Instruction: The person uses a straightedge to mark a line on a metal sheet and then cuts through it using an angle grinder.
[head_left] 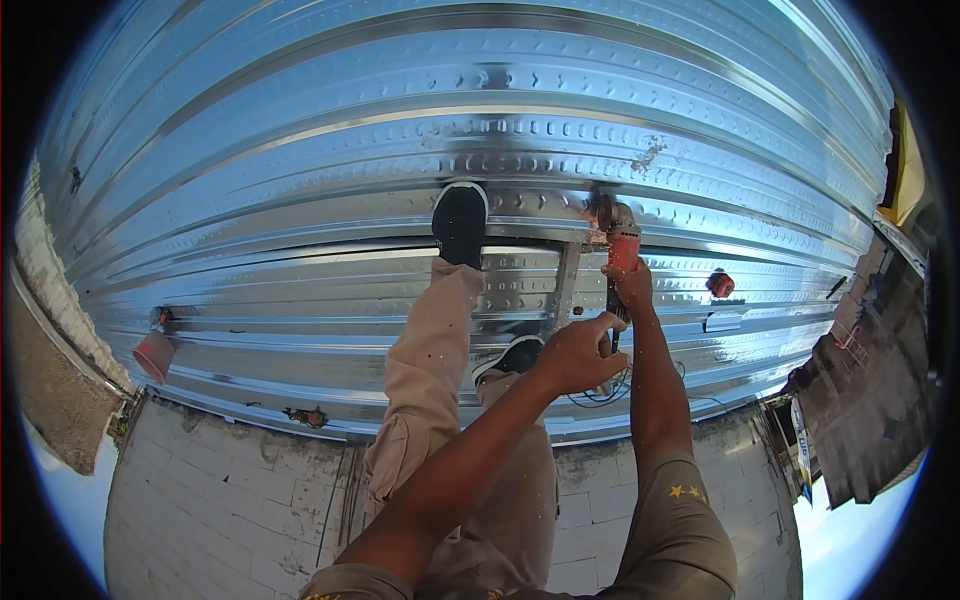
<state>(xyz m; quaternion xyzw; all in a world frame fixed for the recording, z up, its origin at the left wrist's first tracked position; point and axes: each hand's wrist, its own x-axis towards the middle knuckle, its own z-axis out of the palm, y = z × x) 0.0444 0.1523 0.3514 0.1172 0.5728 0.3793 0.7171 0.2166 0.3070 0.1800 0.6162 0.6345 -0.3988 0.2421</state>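
While bright specks [596, 234] scatter near its disc [605, 212], the angle grinder [623, 250] sits over the ribbed metal decking [330, 150], to the right of the dark shoe [461, 222]. The right hand [632, 288] is wrapped round its body; the left hand [583, 354] curls by the rear end, though from here I can't tell whether it grips. The angle grinder looks rigid and head-heavy, so best held firmly round the casing, well behind the disc.
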